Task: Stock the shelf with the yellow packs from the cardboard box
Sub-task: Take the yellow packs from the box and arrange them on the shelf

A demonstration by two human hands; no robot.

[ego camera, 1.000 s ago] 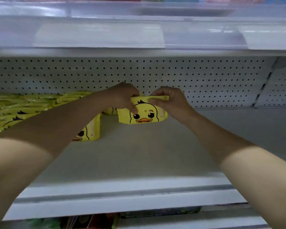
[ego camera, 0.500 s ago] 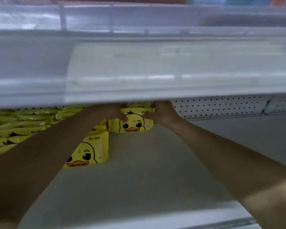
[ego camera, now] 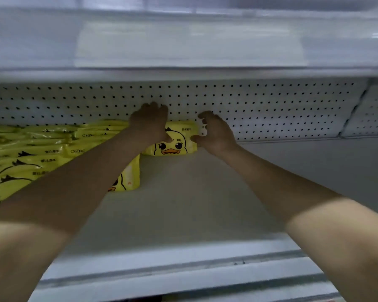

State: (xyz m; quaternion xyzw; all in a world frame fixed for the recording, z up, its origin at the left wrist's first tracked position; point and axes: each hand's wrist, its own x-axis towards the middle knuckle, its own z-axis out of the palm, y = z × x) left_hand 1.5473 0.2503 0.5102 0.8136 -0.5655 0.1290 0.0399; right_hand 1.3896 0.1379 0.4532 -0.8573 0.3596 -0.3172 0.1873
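Observation:
A yellow pack (ego camera: 177, 144) with a duck face stands upright at the back of the white shelf (ego camera: 183, 203), against the pegboard. My left hand (ego camera: 150, 122) lies over its top left corner with the thumb on its front. My right hand (ego camera: 216, 134) grips its right edge, thumb on the side and fingers curled over the top right corner. Another yellow pack (ego camera: 129, 177) stands closer to me, partly hidden by my left forearm. Several yellow packs (ego camera: 31, 153) lie stacked at the left. The cardboard box is out of view.
The white pegboard (ego camera: 271, 110) closes the back of the shelf. The upper shelf's front edge (ego camera: 183, 44) hangs low over my hands. A grey price rail (ego camera: 172, 271) runs along the front edge. Bare shelf floor extends to the right of the pack.
Both hands have carried the duck pack deeper, from mid-shelf to the pegboard at the back. My right fingers have lifted a little along the pack's right edge.

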